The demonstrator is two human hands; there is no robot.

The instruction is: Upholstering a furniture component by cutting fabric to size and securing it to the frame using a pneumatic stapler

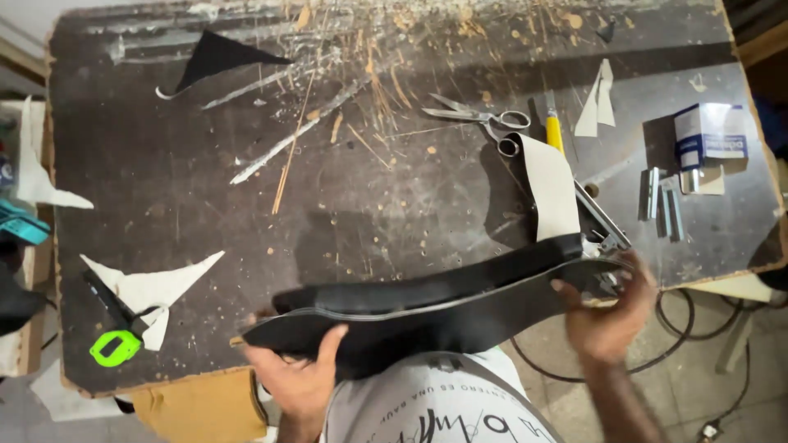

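Observation:
A long, curved black padded piece (427,299) with a pale seam along its edge lies across my lap at the table's near edge. My left hand (300,381) grips its left end from below, thumb over the top. My right hand (607,316) holds its right end, fingers curled round the edge. A strip of cream-backed black material (550,184) rises from the right end and curls over the table. A metal stapler-like tool (603,226) lies partly under it.
The scarred dark worktable (246,180) carries scissors (480,119), a yellow-handled knife (554,127), staple strips (661,201), a small blue-and-white box (710,131), a green-handled cutter (115,340), and black (217,57) and white offcuts (152,287). Cables (698,328) trail on the floor at right.

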